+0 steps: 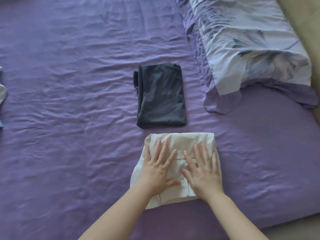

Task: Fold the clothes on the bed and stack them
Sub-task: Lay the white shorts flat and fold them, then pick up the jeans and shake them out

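The folded white garment [180, 144] is pressed flat by the left hand [158, 170] and right hand [203, 172], fingers straight. It is located near the bed [69, 118] front edge. The folded black garment [161, 96] is positioned just beyond it.

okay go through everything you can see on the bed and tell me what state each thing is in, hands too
White garment: folded, flat on the sheet, pressed under both hands.
Dark garment: folded, lying alone just beyond the white one, not stacked.
Left hand: flat, fingers spread, pressing the white garment.
Right hand: flat, fingers spread, pressing the white garment.
Pillow: lying at the right, rumpled.
Purple sheet: spread, wrinkled.
Clothes at left edge: mostly out of view, state unclear.
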Tool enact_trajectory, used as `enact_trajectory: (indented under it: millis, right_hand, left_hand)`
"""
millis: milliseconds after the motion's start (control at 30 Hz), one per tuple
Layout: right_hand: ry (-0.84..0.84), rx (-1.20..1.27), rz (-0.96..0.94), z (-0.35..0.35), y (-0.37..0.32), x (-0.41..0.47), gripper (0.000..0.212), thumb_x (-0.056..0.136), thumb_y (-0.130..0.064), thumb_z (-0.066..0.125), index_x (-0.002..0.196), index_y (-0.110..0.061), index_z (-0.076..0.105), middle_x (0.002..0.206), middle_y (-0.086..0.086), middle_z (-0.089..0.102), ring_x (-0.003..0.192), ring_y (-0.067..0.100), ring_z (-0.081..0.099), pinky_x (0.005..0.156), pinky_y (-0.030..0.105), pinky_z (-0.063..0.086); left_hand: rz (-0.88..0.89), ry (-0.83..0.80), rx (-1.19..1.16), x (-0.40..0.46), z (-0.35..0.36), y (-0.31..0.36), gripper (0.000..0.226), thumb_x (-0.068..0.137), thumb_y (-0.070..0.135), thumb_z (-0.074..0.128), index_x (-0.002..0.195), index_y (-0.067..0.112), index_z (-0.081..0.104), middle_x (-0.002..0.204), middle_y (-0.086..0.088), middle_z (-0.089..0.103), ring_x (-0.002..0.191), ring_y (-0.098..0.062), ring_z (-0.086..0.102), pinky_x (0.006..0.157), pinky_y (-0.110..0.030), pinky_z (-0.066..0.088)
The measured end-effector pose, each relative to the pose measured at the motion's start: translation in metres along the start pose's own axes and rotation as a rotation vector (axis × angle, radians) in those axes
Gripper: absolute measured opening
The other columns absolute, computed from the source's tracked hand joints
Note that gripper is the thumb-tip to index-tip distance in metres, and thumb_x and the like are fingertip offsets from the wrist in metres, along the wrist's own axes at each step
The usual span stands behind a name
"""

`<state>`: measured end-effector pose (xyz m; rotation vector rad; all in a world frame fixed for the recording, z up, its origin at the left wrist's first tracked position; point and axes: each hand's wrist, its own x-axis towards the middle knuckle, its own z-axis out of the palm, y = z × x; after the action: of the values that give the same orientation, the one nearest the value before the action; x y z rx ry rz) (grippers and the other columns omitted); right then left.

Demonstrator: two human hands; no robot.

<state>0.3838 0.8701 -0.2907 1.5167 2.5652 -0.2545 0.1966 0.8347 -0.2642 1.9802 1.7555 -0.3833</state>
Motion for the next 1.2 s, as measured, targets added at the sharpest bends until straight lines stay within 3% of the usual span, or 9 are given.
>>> enact_trajectory:
  millis: [167,267,400,533,667,767,967,1100,1200]
  right_hand:
    - [-0.041,-0.029,-0.030,0.026,0.003,0.006,0.068,0.089,-0.068,0.008,0.148,-0.035,0.009,0.158,0.005,0.004,0.145,0.026,0.008,0.110,0.057,0.008]
    - [-0.040,-0.038,-0.016,0.026,0.002,0.011,0.068,0.090,-0.067,0.009,0.149,-0.033,0.011,0.158,0.005,-0.001,0.145,0.026,0.006,0.110,0.058,0.007]
    - [-0.138,-0.062,-0.018,0.010,-0.005,0.016,0.069,0.082,-0.066,0.030,0.141,-0.030,0.035,0.152,0.007,0.025,0.144,0.025,0.008,0.105,0.058,0.012]
    - [-0.250,-0.084,0.077,-0.019,-0.021,0.018,0.069,0.076,-0.060,0.033,0.126,-0.022,0.060,0.134,0.017,0.053,0.127,0.035,0.041,0.100,0.060,0.017]
    - [-0.368,-0.106,0.097,-0.062,-0.060,0.012,0.067,0.089,-0.056,0.043,0.141,-0.015,0.040,0.148,0.014,0.035,0.137,0.031,0.033,0.106,0.059,0.019]
    - [-0.358,-0.034,-0.029,-0.081,-0.098,0.000,0.055,0.059,-0.048,0.081,0.099,-0.013,0.070,0.101,0.009,0.067,0.090,0.028,0.066,0.076,0.058,0.051]
    - [-0.278,0.019,-0.314,-0.113,-0.204,-0.009,0.057,0.068,-0.054,0.033,0.080,-0.019,0.077,0.083,-0.002,0.072,0.071,0.017,0.070,0.058,0.044,0.054]
    - [-0.166,0.048,-0.439,-0.118,-0.277,0.000,0.087,0.093,-0.059,0.002,0.073,-0.019,0.077,0.078,0.001,0.074,0.063,0.015,0.070,0.077,0.048,0.035]
    - [-0.173,-0.006,-0.439,-0.136,-0.341,0.011,0.083,0.091,-0.060,0.006,0.071,-0.021,0.077,0.075,-0.002,0.073,0.061,0.014,0.069,0.069,0.048,0.051]
  left_hand:
    - [0.087,-0.024,0.041,0.012,0.021,-0.020,0.114,0.064,0.093,0.024,0.151,0.026,-0.007,0.155,-0.014,-0.020,0.141,-0.032,-0.027,0.109,-0.066,-0.007]
    - [0.082,-0.067,0.027,0.018,0.023,-0.016,0.114,0.067,0.089,0.030,0.149,0.026,-0.017,0.151,-0.012,-0.032,0.136,-0.030,-0.036,0.107,-0.065,-0.017]
    - [0.051,-0.131,0.021,0.014,0.004,-0.009,0.107,0.076,0.082,0.034,0.147,0.025,-0.022,0.147,-0.011,-0.039,0.135,-0.030,-0.039,0.106,-0.064,-0.018]
    - [-0.003,-0.133,-0.052,-0.013,-0.020,-0.006,0.078,0.093,0.056,0.038,0.151,0.023,-0.001,0.158,-0.006,-0.016,0.144,-0.027,-0.020,0.114,-0.057,-0.007]
    - [-0.186,-0.113,-0.192,-0.060,-0.037,-0.018,0.057,0.097,0.038,0.041,0.147,0.018,0.022,0.157,-0.008,0.011,0.143,-0.028,0.012,0.116,-0.054,0.003]
    - [-0.336,-0.114,-0.258,-0.103,-0.046,-0.042,0.046,0.097,0.038,0.040,0.137,0.016,0.036,0.136,-0.005,0.046,0.130,-0.026,0.037,0.115,-0.052,0.008]
    - [-0.500,-0.100,-0.296,-0.192,-0.054,-0.105,0.050,0.098,0.042,0.035,0.142,0.018,0.034,0.135,-0.003,0.051,0.129,-0.024,0.040,0.115,-0.046,0.008]
    - [-0.615,-0.085,-0.332,-0.255,-0.055,-0.168,0.054,0.097,0.043,0.036,0.144,0.017,0.030,0.138,-0.006,0.049,0.130,-0.024,0.040,0.115,-0.047,0.005]
    - [-0.682,-0.066,-0.354,-0.299,-0.055,-0.219,0.053,0.097,0.043,0.037,0.142,0.017,0.032,0.136,-0.009,0.050,0.129,-0.025,0.041,0.115,-0.048,0.005]
